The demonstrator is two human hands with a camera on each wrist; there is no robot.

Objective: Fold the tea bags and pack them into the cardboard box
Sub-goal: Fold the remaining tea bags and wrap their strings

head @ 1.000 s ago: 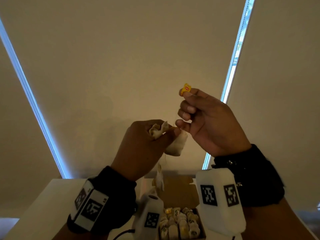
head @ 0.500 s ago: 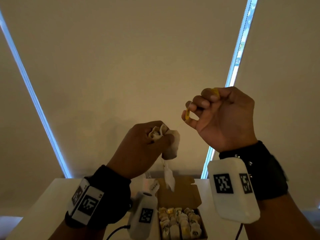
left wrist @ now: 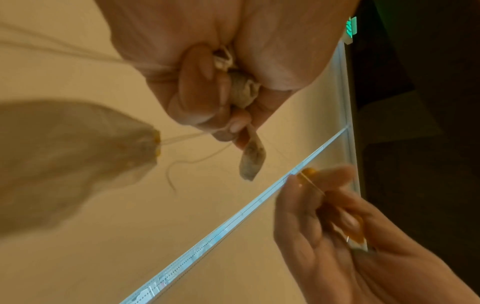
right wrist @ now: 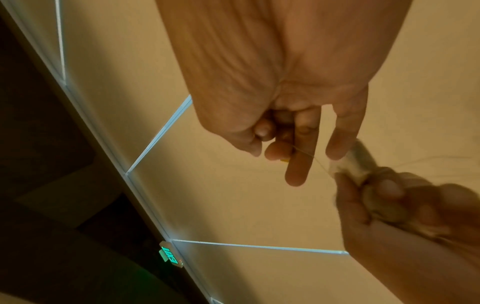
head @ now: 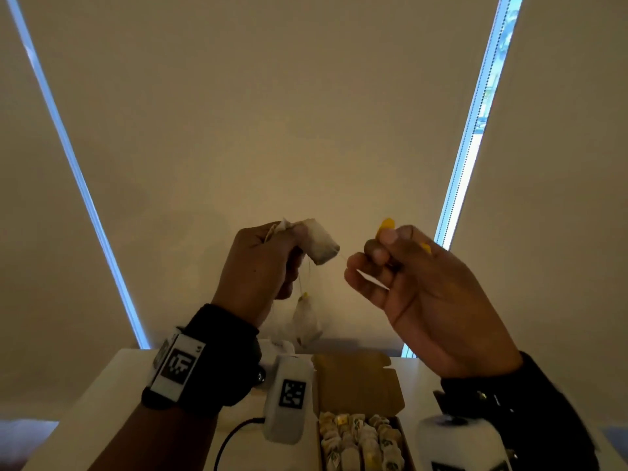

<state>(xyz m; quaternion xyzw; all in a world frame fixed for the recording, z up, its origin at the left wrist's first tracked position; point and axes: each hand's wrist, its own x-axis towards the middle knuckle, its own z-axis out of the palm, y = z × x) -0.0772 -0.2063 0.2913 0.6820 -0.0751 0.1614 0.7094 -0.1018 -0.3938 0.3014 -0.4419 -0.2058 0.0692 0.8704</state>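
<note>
My left hand is raised at chest height and grips a rolled tea bag, whose free end sticks out to the right. A second tea bag dangles by strings below that hand. My right hand pinches the yellow tag between thumb and fingers, palm turned toward me. A thin string runs taut from the tag to the rolled bag. The open cardboard box lies low on the table, with several folded tea bags packed inside.
The white table fills the bottom of the head view. Beige roller blinds with bright gaps hang behind. White marker blocks sit on both wrists, and a black cable loops beside the box.
My right hand has turned palm-up and dropped slightly, carrying the yellow tag round. My left hand rose a little and tilted the rolled bag to the right. The second bag swings below.
</note>
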